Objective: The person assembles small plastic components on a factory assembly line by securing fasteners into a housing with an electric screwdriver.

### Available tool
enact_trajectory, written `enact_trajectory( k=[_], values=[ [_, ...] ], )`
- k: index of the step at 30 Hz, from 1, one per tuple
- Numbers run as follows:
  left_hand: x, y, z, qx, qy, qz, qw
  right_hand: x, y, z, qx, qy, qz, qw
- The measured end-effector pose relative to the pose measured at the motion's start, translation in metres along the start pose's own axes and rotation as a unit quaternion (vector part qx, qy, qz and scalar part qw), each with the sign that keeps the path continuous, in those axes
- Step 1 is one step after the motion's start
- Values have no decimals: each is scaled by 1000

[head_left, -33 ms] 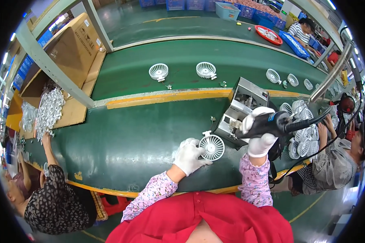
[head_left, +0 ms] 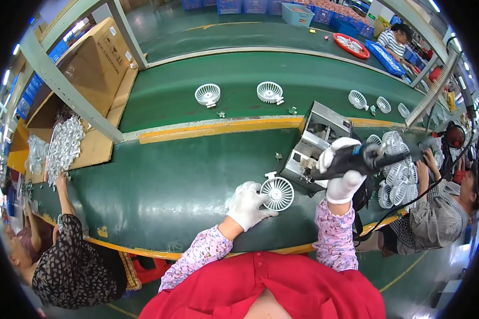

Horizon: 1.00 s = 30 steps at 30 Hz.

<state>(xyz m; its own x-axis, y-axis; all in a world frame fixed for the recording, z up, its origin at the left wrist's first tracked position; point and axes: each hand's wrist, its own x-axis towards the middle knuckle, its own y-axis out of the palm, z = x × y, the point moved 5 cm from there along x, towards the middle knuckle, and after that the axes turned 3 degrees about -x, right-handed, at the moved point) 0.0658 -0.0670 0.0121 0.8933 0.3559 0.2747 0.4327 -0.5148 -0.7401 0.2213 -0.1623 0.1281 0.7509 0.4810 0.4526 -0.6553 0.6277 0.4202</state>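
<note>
My left hand [head_left: 249, 206], in a white glove, grips the left rim of a round white fan housing [head_left: 277, 194] with thin spokes. The housing lies on the green bench, its small stem pointing away from me. In my gloved right hand [head_left: 341, 183] is a black electric screwdriver [head_left: 351, 161], fingers and thumb wrapped round its body. It lies nearly level, its tip end pointing left at a metal screw feeder [head_left: 310, 151]. The glove and the driver cover part of the feeder, and I cannot tell whether the tip touches it. The driver's cord end is blurred.
Several white fan housings are heaped [head_left: 396, 178] to the right, by a co-worker in a checked top [head_left: 436, 218]. More housings [head_left: 207, 94] stand on the far green belt. At left, a cardboard box [head_left: 98, 64] stands near clear plastic parts [head_left: 65, 143] and another co-worker [head_left: 74, 260].
The screwdriver has shifted slightly in my right hand, and its cord end has swung. The coiled metal hose at upper right has moved. My left hand stays on the fan housing.
</note>
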Motion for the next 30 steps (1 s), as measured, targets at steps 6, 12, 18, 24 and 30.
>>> enact_trajectory(
  k=[6, 12, 18, 24, 30],
  values=[
    [2, 1, -1, -8, -10, 8, 1000, -4, -8, -13, 53, -9, 4, 999],
    [2, -3, -4, 1, -8, 1, 1000, -39, 20, -42, 177, 199, 53, 962],
    [2, 2, -1, 10, -12, 12, 1000, -55, 42, -69, 126, 208, 104, 964],
    [-1, 5, 4, -30, -9, -21, 999, -54, 48, -76, 69, 194, 110, 972],
    [0, 5, 1, -8, 0, -16, 1000, -55, 49, -76, 74, 211, 139, 965]
  ],
)
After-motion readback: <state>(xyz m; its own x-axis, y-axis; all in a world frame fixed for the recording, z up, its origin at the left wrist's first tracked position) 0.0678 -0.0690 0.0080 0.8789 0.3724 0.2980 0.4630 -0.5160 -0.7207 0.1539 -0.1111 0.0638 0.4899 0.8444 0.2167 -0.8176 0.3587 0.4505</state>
